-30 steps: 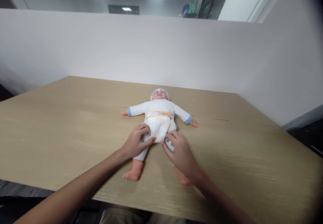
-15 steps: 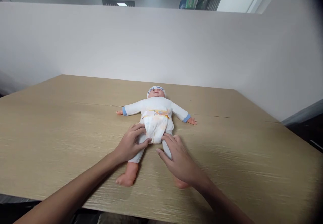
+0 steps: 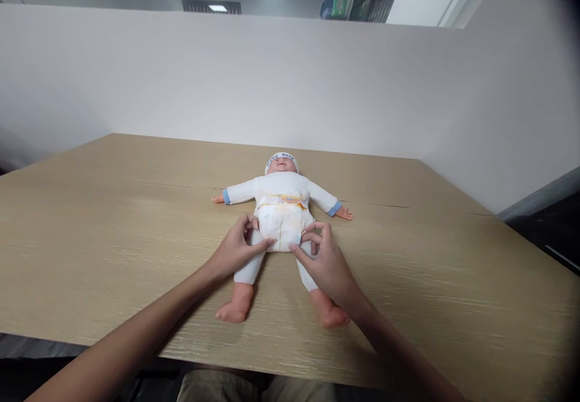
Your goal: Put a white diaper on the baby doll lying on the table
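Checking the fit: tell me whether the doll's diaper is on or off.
On. The white diaper wraps the white-clothed baby doll's hips, its printed band across the waist; both hands' fingers pinch its lower edges.

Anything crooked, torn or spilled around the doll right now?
Nothing stands out. The doll lies flat on its back on the table, its diaper sitting straight. The left hand and right hand pinch the diaper's leg edges.

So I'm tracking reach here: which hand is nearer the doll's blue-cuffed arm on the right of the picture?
Right. The right hand pinches the diaper's edge just below that arm; the left hand is across the doll's hips.
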`<state>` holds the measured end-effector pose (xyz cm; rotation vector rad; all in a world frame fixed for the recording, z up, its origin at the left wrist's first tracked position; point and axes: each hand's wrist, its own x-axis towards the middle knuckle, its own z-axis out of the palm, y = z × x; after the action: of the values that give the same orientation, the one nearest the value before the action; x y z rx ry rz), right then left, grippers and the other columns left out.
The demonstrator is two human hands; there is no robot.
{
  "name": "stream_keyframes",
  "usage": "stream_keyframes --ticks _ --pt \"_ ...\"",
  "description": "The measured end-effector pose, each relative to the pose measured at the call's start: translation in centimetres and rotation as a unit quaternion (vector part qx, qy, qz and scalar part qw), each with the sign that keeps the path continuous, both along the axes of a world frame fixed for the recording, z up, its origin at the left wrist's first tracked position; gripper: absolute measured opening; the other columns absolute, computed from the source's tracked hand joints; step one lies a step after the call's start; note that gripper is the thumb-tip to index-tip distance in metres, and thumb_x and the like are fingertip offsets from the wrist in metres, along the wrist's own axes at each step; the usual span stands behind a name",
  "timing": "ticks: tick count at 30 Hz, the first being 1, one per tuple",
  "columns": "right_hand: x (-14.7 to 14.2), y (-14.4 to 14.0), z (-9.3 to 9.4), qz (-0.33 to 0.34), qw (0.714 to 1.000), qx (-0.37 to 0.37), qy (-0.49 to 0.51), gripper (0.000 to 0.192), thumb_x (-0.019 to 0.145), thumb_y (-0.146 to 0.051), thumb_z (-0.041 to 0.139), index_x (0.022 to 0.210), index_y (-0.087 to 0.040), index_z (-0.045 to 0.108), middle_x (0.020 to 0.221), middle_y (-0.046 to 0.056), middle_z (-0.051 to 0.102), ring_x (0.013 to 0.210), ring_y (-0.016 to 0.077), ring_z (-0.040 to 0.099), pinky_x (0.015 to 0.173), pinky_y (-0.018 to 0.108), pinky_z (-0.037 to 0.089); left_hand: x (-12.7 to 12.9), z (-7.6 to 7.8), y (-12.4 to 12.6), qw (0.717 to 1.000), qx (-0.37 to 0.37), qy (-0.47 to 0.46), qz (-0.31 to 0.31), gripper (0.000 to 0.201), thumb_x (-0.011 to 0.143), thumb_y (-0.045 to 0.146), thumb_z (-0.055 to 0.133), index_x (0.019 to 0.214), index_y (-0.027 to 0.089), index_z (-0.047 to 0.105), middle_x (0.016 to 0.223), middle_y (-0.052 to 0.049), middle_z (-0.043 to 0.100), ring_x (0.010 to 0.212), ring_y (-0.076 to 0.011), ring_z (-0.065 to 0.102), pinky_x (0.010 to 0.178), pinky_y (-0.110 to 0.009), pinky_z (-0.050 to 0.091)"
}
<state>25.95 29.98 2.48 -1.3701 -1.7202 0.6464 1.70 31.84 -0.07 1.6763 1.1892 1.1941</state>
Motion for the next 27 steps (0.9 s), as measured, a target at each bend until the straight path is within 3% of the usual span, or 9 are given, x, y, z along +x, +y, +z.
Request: stream_keyframes --ticks 6,10,14,17,21,24,27 --pt "0.5 -0.3 1.2 -0.006 0.999 -0.020 -0.027 0.027 0.090 -0.051 0.075 0.098 -0.027 0.065 0.099 0.004 0.083 0.077 0.0234 0.070 0.075 0.036 0.049 -0.2 -0.6 -0.4 0.997 -0.035 -0.062 0.026 0.052 0.084 0.045 0.087 0.113 0.024 0.049 0.109 -0.003 0.068 0.091 -0.0174 0.064 0.080 -0.030 0.049" --pt "0.4 -0.1 1.4 0.008 0.996 -0.009 -0.085 0.025 0.093 -0.052 0.070 0.096 -0.027 0.072 0.095 0.004 0.082 0.084 0.0265 0.069 0.075 0.037 0.047 -0.4 0.2 -1.2 1.000 -0.011 0.019 0.012 0.037 0.090 0.046 0.081 0.113 0.021 0.065 0.116 -0.006 0.074 0.099 -0.0218 0.067 0.088 -0.034 0.051" --pt "0.0 0.3 1.5 0.034 0.992 -0.003 -0.118 0.028 0.096 -0.052 0.066 0.085 -0.025 0.070 0.085 0.004 0.077 0.081 0.0261 0.065 0.075 0.037 0.044 -0.3 1.5 -1.1 0.997 -0.014 0.080 0.007 0.034 0.091 0.050 0.078 0.106 0.020 0.074 0.106 -0.006 0.077 0.097 -0.0247 0.067 0.088 -0.037 0.050" --pt "-0.5 0.8 1.5 0.061 0.989 0.017 -0.131 0.033 0.096 -0.048 0.065 0.072 -0.025 0.059 0.080 0.003 0.072 0.081 0.0248 0.062 0.078 0.037 0.044 -0.2 2.6 -0.2 0.993 -0.099 0.015 -0.057 0.040 0.089 0.055 0.079 0.107 0.019 0.077 0.105 -0.006 0.079 0.097 -0.0274 0.070 0.086 -0.039 0.053" --pt "-0.8 1.6 0.9 0.059 0.994 0.011 -0.089 0.033 0.094 -0.047 0.069 0.072 -0.024 0.057 0.079 0.001 0.068 0.080 0.0233 0.061 0.075 0.034 0.045 -0.6 3.5 1.2 0.960 -0.224 -0.114 -0.126 0.045 0.083 0.052 0.086 0.113 0.020 0.079 0.119 -0.010 0.080 0.112 -0.0332 0.072 0.098 -0.046 0.056" --pt "-0.5 2.0 0.2 0.072 0.997 0.000 -0.036 0.030 0.095 -0.047 0.068 0.077 -0.024 0.063 0.081 0.001 0.068 0.083 0.0238 0.062 0.074 0.033 0.048 -0.9 3.3 1.3 0.951 -0.228 -0.156 -0.138 0.044 0.084 0.051 0.087 0.115 0.022 0.079 0.120 -0.011 0.080 0.113 -0.0320 0.073 0.098 -0.046 0.057" --pt "-0.2 2.2 -0.2 0.093 0.996 -0.013 -0.012 0.027 0.097 -0.046 0.067 0.082 -0.024 0.068 0.086 0.001 0.071 0.087 0.0246 0.064 0.079 0.035 0.051 -1.0 2.6 1.1 0.971 -0.182 -0.111 -0.108 0.045 0.087 0.056 0.082 0.113 0.020 0.079 0.109 -0.011 0.080 0.100 -0.0290 0.073 0.085 -0.041 0.059"
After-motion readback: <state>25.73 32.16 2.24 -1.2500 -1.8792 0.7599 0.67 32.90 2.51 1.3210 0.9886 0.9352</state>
